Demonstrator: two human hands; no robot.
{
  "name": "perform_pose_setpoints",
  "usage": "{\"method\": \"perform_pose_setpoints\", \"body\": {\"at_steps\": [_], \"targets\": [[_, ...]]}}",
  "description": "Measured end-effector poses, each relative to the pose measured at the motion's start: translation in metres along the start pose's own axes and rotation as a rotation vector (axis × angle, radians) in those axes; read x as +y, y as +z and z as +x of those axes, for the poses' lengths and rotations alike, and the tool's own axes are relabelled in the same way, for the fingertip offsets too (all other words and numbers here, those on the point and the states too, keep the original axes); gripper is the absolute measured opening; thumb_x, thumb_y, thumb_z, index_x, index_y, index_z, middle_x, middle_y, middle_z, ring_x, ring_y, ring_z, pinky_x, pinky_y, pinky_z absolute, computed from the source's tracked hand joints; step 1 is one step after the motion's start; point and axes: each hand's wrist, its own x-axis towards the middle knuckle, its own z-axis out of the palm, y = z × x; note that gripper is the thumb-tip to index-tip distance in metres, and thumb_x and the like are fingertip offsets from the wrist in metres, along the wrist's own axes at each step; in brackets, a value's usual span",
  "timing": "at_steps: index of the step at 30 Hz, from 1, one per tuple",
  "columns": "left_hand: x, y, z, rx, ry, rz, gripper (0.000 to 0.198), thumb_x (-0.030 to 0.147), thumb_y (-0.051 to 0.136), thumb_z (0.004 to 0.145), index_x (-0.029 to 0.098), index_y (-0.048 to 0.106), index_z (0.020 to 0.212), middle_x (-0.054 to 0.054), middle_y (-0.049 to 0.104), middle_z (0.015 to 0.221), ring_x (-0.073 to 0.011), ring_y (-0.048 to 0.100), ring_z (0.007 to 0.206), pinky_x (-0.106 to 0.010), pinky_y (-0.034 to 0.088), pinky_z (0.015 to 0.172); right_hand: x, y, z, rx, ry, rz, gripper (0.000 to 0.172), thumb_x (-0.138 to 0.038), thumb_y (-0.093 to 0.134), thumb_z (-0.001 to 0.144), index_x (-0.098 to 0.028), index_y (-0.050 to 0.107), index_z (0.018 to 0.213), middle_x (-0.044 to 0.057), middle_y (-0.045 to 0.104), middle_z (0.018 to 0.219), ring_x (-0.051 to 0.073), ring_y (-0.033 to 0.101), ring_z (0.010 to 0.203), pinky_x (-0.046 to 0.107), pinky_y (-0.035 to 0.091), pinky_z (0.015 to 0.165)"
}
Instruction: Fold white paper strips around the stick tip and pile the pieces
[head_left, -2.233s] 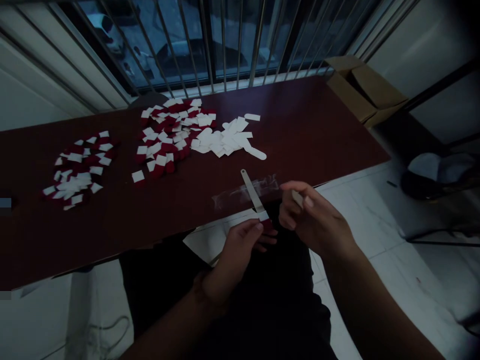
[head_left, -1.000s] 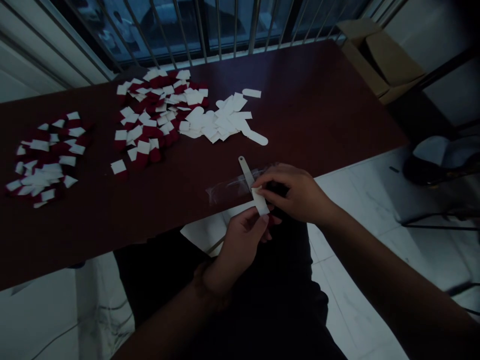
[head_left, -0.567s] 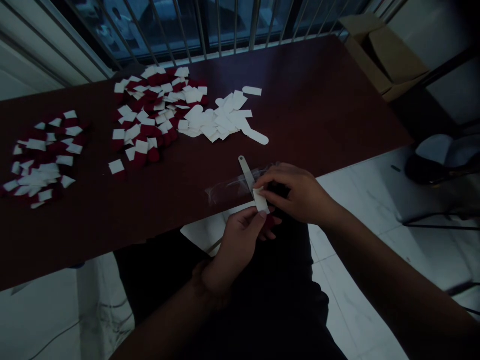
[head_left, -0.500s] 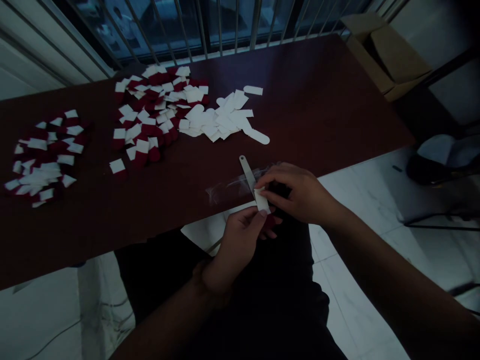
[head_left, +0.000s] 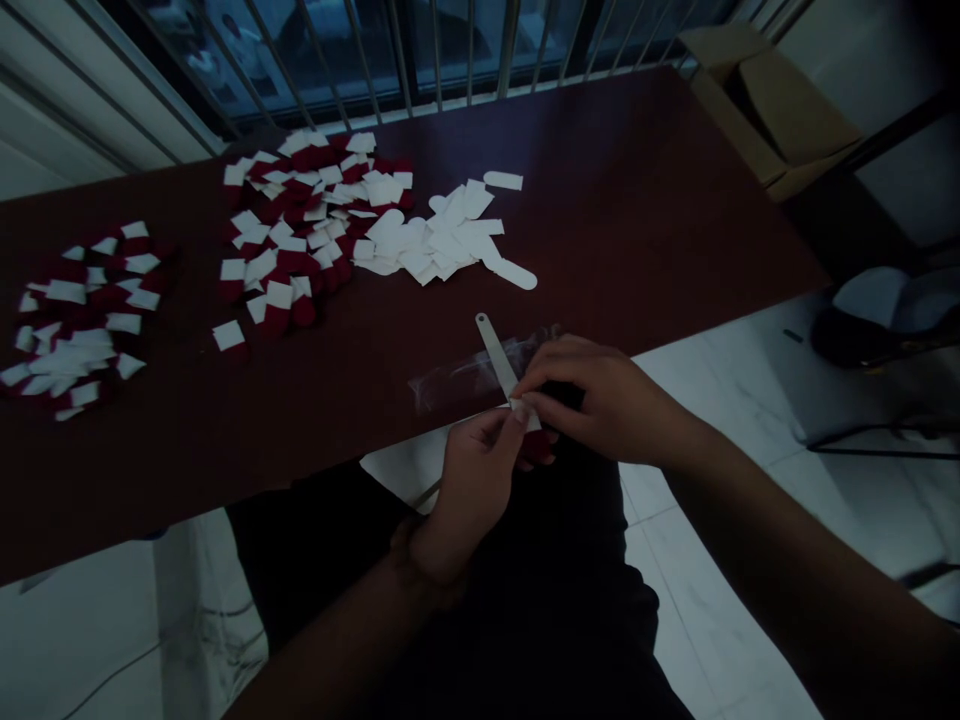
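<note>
Pinching the red-and-white piece [head_left: 535,441] in left hand [head_left: 476,470] and right hand [head_left: 596,392], right by the near end of the flat stick [head_left: 495,352]!

Bare forearms [head_left: 780,545], bare fingers [head_left: 559,368], dark bumpy left-wrist bracelet [head_left: 414,572], black trousers [head_left: 547,590] creased along one side

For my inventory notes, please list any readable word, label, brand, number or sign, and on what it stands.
None can be read.
The held red-and-white piece, pale strip, white pieces and cardboard box show no legible text; finer marks would be too small.
</note>
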Motion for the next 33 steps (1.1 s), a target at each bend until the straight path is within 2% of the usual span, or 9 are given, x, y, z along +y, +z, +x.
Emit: {"method": "perform_pose_setpoints", "body": {"at_steps": [3, 6, 12, 19, 27, 30, 33], "targets": [[-0.001, -0.002, -0.003, -0.055, -0.015, -0.033, 0.034, 0.046, 0.063, 0.101, 0.016, 0.078, 0.1, -0.01, 0.081, 0.098, -0.0188, 0.076, 0.076, -0.026, 0.053, 0.061, 0.0, -0.003, -0.003, 0.02, -0.002, 0.07, 0.022, -0.017, 0.06, 0.096, -0.028, 0.077, 0.105, 0.003, 0.078, 0.106, 0.025, 0.068, 0.103, 0.041, 0.053, 0.088], [-0.001, -0.004, -0.005, -0.095, -0.066, -0.065, 0.029, 0.042, 0.066, 0.099, 0.016, 0.077, 0.104, -0.011, 0.081, 0.101, -0.0211, 0.078, 0.083, -0.025, 0.054, 0.063, -0.001, -0.003, -0.006, -0.004, -0.004, 0.104, 0.034, -0.009, 0.055, 0.092, -0.03, 0.075, 0.112, 0.001, 0.078, 0.107, 0.024, 0.068, 0.104, 0.04, 0.053, 0.089], [-0.001, 0.0, -0.004, -0.08, -0.132, -0.168, 0.027, 0.038, 0.067, 0.098, 0.014, 0.078, 0.102, -0.012, 0.081, 0.099, -0.0215, 0.078, 0.085, -0.028, 0.058, 0.069, -0.004, -0.001, -0.01, 0.009, 0.015, 0.111, 0.043, -0.004, 0.051, 0.09, -0.03, 0.068, 0.121, 0.002, 0.076, 0.11, 0.023, 0.067, 0.107, 0.038, 0.052, 0.092], [-0.003, 0.002, -0.003, -0.043, -0.136, -0.235, 0.025, 0.038, 0.07, 0.096, 0.015, 0.078, 0.101, -0.008, 0.08, 0.093, -0.0182, 0.077, 0.08, -0.027, 0.059, 0.073, -0.007, -0.002, -0.013, -0.062, 0.013, 0.106, 0.045, -0.001, 0.05, 0.09, -0.028, 0.063, 0.124, 0.0, 0.076, 0.109, 0.021, 0.068, 0.103, 0.039, 0.047, 0.097], [-0.005, -0.002, 0.0, -0.064, -0.118, -0.203, 0.026, 0.041, 0.069, 0.097, 0.017, 0.079, 0.104, -0.007, 0.08, 0.094, -0.0175, 0.077, 0.082, -0.025, 0.058, 0.071, -0.005, 0.001, -0.013, -0.058, 0.003, 0.11, 0.046, -0.001, 0.052, 0.089, -0.028, 0.062, 0.126, -0.001, 0.076, 0.106, 0.02, 0.068, 0.1, 0.041, 0.045, 0.098], [-0.002, -0.004, -0.003, -0.073, -0.125, -0.181, 0.027, 0.04, 0.071, 0.096, 0.017, 0.078, 0.108, -0.009, 0.081, 0.1, -0.0197, 0.078, 0.086, -0.026, 0.058, 0.069, -0.002, 0.004, -0.025, 0.038, 0.025, 0.216, 0.046, -0.004, 0.054, 0.091, -0.029, 0.063, 0.129, 0.001, 0.074, 0.113, 0.021, 0.067, 0.104, 0.039, 0.049, 0.095], [0.003, -0.007, -0.008, -0.074, -0.137, -0.145, 0.024, 0.038, 0.071, 0.096, 0.016, 0.077, 0.104, -0.01, 0.081, 0.104, -0.0191, 0.077, 0.086, -0.025, 0.057, 0.069, -0.003, 0.019, -0.049, 0.291, 0.196, 0.37, 0.03, -0.01, 0.054, 0.096, -0.028, 0.069, 0.115, 0.003, 0.073, 0.108, 0.021, 0.067, 0.1, 0.036, 0.052, 0.088]]}}
